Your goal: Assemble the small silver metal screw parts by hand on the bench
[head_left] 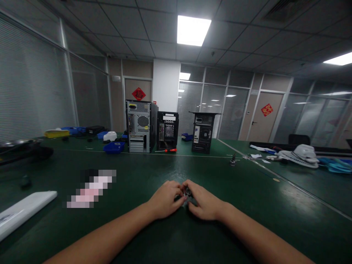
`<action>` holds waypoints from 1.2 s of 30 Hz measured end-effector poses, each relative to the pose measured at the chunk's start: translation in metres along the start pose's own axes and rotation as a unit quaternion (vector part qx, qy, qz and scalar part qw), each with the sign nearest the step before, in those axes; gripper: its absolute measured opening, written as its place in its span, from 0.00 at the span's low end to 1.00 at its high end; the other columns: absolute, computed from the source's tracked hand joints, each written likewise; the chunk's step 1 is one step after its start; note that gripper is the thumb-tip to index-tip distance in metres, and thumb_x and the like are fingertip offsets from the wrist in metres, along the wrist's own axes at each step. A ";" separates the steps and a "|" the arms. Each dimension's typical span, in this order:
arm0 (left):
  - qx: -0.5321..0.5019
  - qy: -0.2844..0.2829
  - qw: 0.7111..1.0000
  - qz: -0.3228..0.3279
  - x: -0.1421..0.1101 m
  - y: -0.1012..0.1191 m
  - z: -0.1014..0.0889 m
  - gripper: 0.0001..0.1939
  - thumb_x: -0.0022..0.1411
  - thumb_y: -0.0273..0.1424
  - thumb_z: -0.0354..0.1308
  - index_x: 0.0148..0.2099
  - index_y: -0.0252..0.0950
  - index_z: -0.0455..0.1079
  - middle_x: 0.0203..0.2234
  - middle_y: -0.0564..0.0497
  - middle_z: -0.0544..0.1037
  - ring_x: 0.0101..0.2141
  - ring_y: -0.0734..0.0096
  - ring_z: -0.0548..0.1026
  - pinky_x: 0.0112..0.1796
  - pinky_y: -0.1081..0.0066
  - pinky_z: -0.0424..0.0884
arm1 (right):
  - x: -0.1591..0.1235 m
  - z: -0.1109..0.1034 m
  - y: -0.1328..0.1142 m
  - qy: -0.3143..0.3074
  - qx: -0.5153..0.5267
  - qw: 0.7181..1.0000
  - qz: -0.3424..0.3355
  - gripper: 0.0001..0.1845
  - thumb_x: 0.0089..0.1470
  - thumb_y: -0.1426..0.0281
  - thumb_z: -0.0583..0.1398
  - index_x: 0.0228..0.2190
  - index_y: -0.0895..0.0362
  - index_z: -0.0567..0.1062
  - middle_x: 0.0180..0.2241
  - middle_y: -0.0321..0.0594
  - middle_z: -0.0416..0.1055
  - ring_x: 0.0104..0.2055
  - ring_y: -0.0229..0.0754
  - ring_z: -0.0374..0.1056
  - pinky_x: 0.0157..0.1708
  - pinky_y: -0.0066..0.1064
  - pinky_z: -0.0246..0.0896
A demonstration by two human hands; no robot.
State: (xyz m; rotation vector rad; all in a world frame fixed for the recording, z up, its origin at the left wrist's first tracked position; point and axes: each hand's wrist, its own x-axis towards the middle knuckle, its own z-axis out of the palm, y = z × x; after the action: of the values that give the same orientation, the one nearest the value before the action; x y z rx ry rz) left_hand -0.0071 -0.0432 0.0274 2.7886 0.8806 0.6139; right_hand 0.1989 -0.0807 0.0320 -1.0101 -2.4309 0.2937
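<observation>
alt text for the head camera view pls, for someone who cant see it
Two bare hands, left and right, hold a small, partly hidden metallic object over a dark green tabletop. Behind them stand three computer towers: a tall silver-and-black one and two smaller black ones.

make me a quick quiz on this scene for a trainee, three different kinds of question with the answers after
1. Short answer: which tool lies on the green table at the foot of the middle computer case?
2. True or false: the left hand and the right hand are close together around a small object.
3. Fill in the colour: the diamond-shaped signs on the doors have a ____ background.

Key: 1. a screwdriver with a red handle; 2. true; 3. red.
</observation>
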 end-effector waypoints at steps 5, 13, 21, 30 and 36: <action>0.000 -0.002 1.000 0.027 0.000 -0.003 0.001 0.15 0.68 0.37 0.54 0.34 0.38 0.78 0.36 0.49 0.78 0.42 0.64 0.73 0.46 0.64 0.65 | 0.001 0.005 -0.004 -0.004 -0.026 0.999 0.020 0.20 0.54 0.72 0.59 0.49 0.54 0.64 0.46 0.44 0.70 0.46 0.46 0.67 0.47 0.38 0.62; -0.016 -0.002 0.999 0.038 0.000 -0.003 -0.002 0.16 0.71 0.37 0.50 0.38 0.39 0.78 0.38 0.48 0.79 0.43 0.64 0.73 0.46 0.64 0.66 | 0.002 0.002 -0.004 -0.003 -0.054 0.998 0.011 0.19 0.57 0.72 0.58 0.50 0.54 0.64 0.46 0.45 0.70 0.46 0.46 0.67 0.48 0.39 0.62; 0.030 0.003 0.999 0.025 -0.002 -0.013 -0.006 0.16 0.71 0.37 0.48 0.44 0.39 0.77 0.41 0.47 0.80 0.45 0.61 0.73 0.48 0.62 0.65 | -0.003 -0.013 0.035 0.058 -0.035 0.995 0.070 0.13 0.62 0.70 0.54 0.49 0.54 0.64 0.43 0.43 0.70 0.43 0.43 0.67 0.45 0.37 0.63; 0.120 0.021 0.987 -0.101 -0.007 -0.077 -0.006 0.15 0.67 0.38 0.50 0.47 0.40 0.76 0.45 0.45 0.77 0.46 0.59 0.74 0.49 0.62 0.66 | -0.063 -0.057 0.169 0.158 -0.099 0.944 0.271 0.11 0.59 0.71 0.53 0.44 0.57 0.69 0.44 0.46 0.70 0.46 0.45 0.68 0.51 0.39 0.63; 0.136 0.001 0.980 -0.147 -0.009 -0.089 -0.005 0.20 0.67 0.41 0.50 0.53 0.38 0.73 0.49 0.42 0.74 0.50 0.56 0.72 0.51 0.61 0.67 | -0.097 -0.072 0.217 0.234 -0.124 0.891 0.369 0.11 0.55 0.74 0.55 0.40 0.57 0.73 0.44 0.48 0.73 0.49 0.47 0.70 0.53 0.38 0.62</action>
State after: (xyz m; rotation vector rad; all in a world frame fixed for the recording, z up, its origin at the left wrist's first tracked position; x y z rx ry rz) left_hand -0.0619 0.0238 0.0052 2.7982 1.4429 0.4804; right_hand 0.4258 0.0038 -0.0211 -1.8572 -1.5951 -0.0292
